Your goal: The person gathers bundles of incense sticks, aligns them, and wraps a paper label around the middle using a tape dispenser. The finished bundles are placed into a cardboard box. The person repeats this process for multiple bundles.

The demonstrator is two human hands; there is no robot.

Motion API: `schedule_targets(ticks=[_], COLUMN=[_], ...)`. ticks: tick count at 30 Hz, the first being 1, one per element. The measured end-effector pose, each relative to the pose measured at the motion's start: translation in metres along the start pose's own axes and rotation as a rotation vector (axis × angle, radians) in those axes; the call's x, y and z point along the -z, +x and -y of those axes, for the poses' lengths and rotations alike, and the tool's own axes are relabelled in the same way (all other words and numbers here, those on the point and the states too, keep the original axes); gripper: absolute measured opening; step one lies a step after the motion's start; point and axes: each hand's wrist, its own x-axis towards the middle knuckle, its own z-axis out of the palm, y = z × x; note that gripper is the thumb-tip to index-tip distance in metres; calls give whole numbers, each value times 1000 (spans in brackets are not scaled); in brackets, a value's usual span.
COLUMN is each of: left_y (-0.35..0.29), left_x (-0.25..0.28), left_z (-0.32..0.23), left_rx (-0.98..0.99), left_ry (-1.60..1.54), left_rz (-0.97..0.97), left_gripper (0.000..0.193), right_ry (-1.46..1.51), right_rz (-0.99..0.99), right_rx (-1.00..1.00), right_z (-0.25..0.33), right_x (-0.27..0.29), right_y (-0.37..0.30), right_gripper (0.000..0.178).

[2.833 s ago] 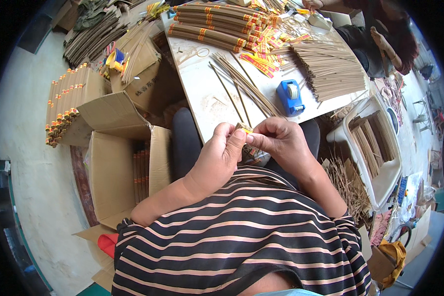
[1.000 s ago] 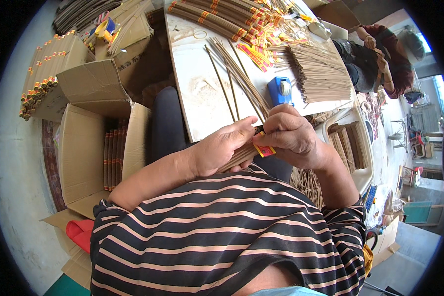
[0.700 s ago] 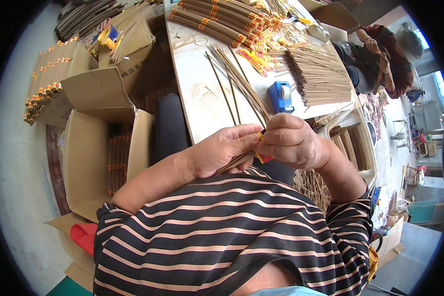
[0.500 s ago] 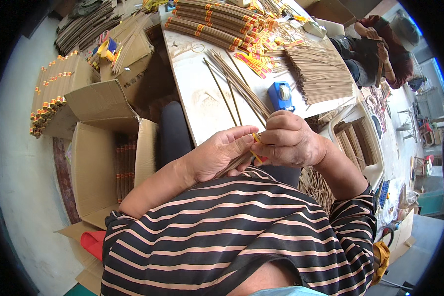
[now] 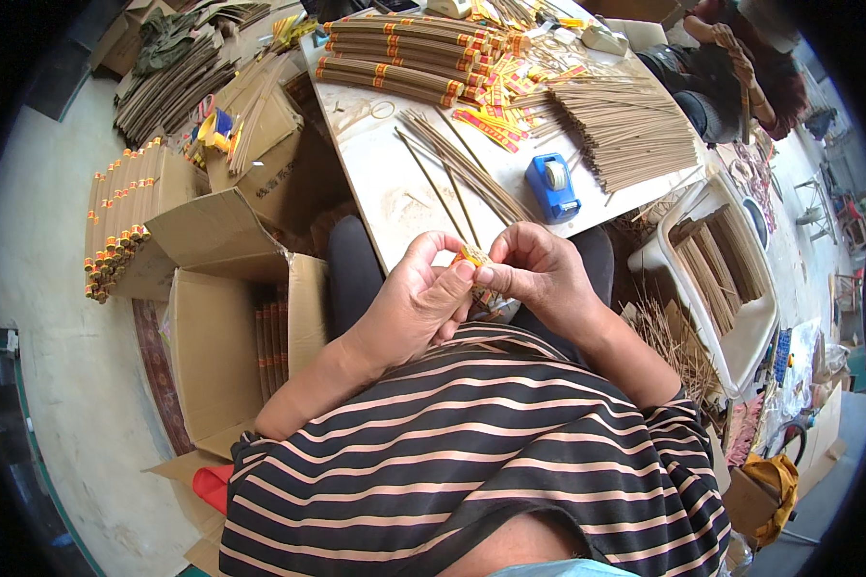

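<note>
Close to my body, my left hand [image 5: 419,303] is closed around a bundle of thin brown sticks, which look like incense. A yellow-and-red paper band [image 5: 471,255] wraps the bundle's upper end. My right hand [image 5: 546,279] pinches at that band with thumb and forefinger, its fingertips meeting the left thumb. My fingers hide most of the bundle. Just beyond my hands, loose brown sticks [image 5: 471,173] lie on the white table [image 5: 385,197]. A blue tape dispenser [image 5: 552,188] stands near the table's edge, beside a pile of red-and-yellow paper strips [image 5: 496,120].
Banded bundles [image 5: 394,67] and a broad stack of sticks [image 5: 625,130] cover the table's far part. An open cardboard box [image 5: 212,327] stands at my left, a white bin [image 5: 645,255] of sticks at my right. Another person [image 5: 760,72] sits at the far right.
Both hands have shifted slightly left. The bundle's banded end now points up between my fingertips, and the yellow strip end that stuck out below my right fingers no longer shows.
</note>
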Motion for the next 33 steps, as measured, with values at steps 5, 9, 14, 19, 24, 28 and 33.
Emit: schedule_targets(ticks=[5,9,14,19,24,28,33], left_y=[-1,6,6,4,5,7,10], left_x=[-2,-5,-2,-1,1,5,9], left_z=[4,-2,-2,-2,0,-1,-2], left_rx=[-5,40,37,42,42,73,107], left_ry=[59,47,-63,-137,-151,-200,-350], left_rz=[-33,-24,21,84,130,234,406], left_gripper=[30,30,31,31,32,35,35], right_ry=[44,-86,-108,-120,-174,-183,-175], right_rz=[-2,24,140,184,158,146,66], right_rx=[-60,99,276,300,403,346,625], right_z=[1,1,-6,-4,-15,-13,-6], right_x=[-3,4,10,12,13,15,14], right_y=[-5,-5,0,0,4,5,9], right_gripper=[21,20,23,23,26,28,30])
